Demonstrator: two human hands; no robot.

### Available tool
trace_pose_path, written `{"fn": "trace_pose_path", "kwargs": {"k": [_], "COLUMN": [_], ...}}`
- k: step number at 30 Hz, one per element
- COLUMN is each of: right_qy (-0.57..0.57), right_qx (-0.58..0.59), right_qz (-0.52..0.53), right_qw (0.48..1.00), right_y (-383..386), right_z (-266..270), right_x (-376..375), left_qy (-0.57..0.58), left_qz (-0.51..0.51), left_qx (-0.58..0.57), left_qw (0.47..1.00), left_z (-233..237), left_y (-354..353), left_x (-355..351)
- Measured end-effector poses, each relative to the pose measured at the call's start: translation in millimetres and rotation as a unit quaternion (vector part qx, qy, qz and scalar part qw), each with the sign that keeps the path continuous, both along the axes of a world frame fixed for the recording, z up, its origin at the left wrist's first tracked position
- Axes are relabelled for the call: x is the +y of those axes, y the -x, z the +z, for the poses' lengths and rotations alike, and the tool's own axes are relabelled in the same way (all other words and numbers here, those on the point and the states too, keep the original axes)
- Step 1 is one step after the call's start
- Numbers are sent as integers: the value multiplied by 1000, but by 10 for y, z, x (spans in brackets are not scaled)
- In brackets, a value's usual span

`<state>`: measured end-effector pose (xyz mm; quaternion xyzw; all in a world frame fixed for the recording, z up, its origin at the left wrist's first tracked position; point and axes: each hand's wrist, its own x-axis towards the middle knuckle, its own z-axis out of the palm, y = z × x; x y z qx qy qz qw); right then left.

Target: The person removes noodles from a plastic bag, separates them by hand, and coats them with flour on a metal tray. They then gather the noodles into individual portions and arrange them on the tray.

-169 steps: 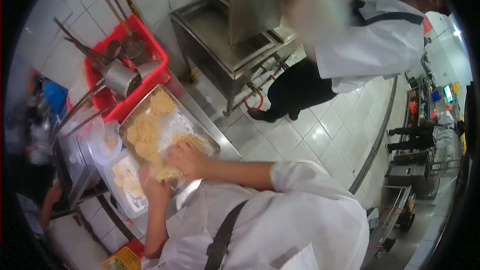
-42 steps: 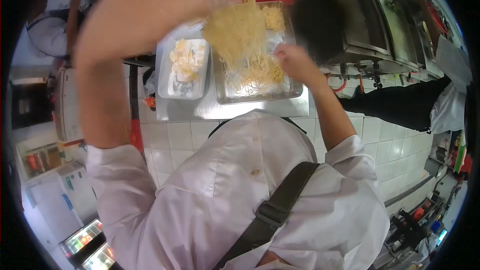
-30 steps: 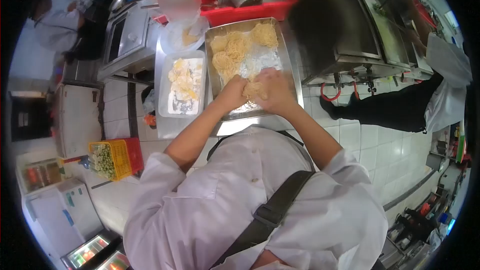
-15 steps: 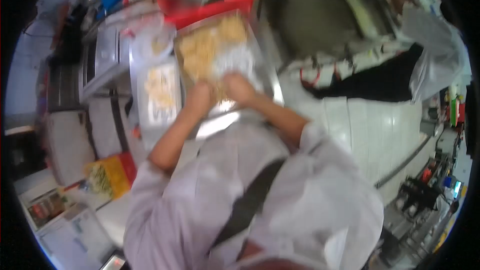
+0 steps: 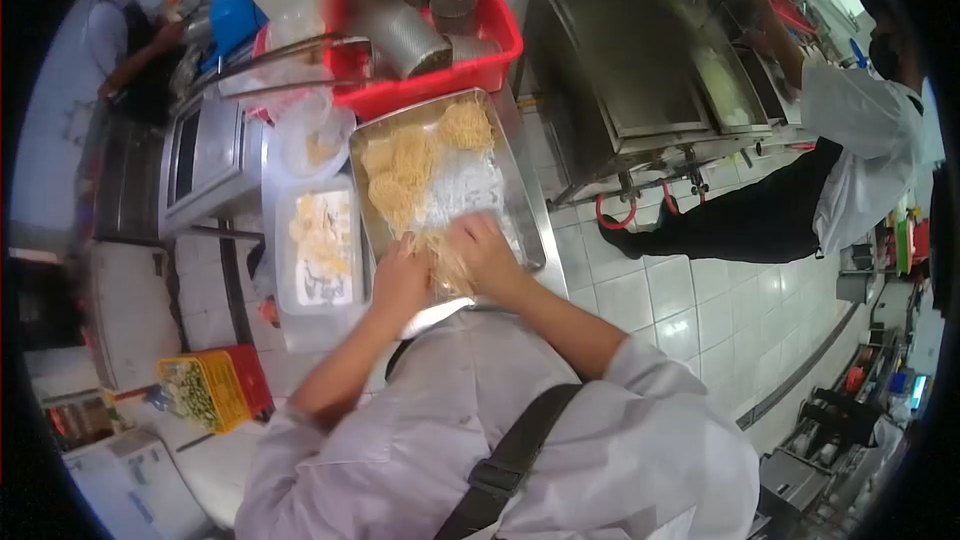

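Note:
A bunch of pale yellow noodle strands [image 5: 452, 268] hangs between my two hands over the near end of a metal tray [image 5: 512, 165]. My left hand [image 5: 402, 278] is closed on the left side of the strands. On the other side, my right hand [image 5: 484, 248] has its fingers curled into the same bunch. Further up the tray lie noodle nests [image 5: 403, 180], with another noodle nest [image 5: 466, 128] at the far right corner. White, powdery-looking patches cover the tray bottom beside them.
Left of the tray stands a white container [image 5: 322, 295] with yellow pieces. A red crate [image 5: 490, 60] holding metal strainer baskets is behind, with long tongs [image 5: 270, 65] reaching across. One person [image 5: 850, 130] stands at the right by steel equipment [image 5: 630, 50]; another person [image 5: 125, 35] is far left.
The view has steadied and shifted, so the tray and hands sit lower in it. Noodle strands now show clearly between my hands. The person at the right has come further into view.

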<state>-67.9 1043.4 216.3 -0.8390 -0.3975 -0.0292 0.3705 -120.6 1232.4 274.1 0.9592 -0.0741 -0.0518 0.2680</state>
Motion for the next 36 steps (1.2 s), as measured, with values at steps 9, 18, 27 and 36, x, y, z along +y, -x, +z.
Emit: {"fn": "trace_pose_path", "kwargs": {"k": [9, 18, 27, 36], "right_qy": [-82, 107, 207, 290], "right_qx": [156, 26, -10, -25], "right_qz": [9, -68, -68, 24], "right_qw": [984, 992, 976, 956], "right_y": [384, -344, -197, -297], "right_z": [312, 489, 568, 1405], "right_x": [-123, -461, -398, -393], "left_qy": [-12, -2, -68, 116], "left_qz": [-26, -92, -302, 43], "left_qx": [-154, -110, -650, -106], "left_qw": [988, 990, 694, 987], "left_z": [532, 1875, 3054, 3638], "left_y": [501, -183, -620, -360], "left_x": [-219, -131, 8, -313]}}
